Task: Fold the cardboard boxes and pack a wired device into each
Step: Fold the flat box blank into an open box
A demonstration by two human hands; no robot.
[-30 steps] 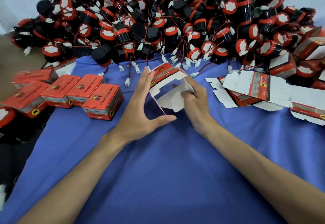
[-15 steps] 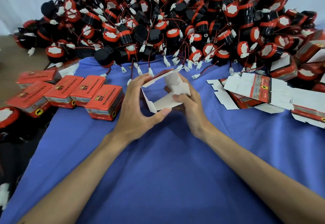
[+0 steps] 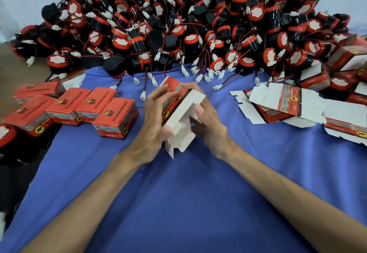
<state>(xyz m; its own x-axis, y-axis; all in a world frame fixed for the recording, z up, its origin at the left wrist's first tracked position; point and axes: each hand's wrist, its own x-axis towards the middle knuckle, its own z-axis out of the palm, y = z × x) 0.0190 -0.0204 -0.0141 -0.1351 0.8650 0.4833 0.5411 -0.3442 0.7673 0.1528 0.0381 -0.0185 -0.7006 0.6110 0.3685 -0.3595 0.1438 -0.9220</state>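
A small red and white cardboard box [image 3: 183, 112] is held above the blue cloth [image 3: 178, 193], tilted, its white flaps pointing down toward me. My left hand [image 3: 156, 121] grips its red left side, fingers curled over the top and thumb on a white flap. My right hand [image 3: 208, 121] holds the right side with fingers wrapped round the white flaps. A big heap of black and red wired devices [image 3: 178, 30] with white plugs fills the far side of the table.
Several closed red boxes [image 3: 115, 117] stand in a row at the left. A stack of flat unfolded box blanks [image 3: 288, 104] lies at the right, with more boxes [image 3: 349, 58] behind it. Loose white plugs [image 3: 206, 76] trail onto the cloth just beyond my hands.
The box has turned: its open white inside faced up before, now the red side faces up and the flaps point toward me. Both hands have closed tighter around it.
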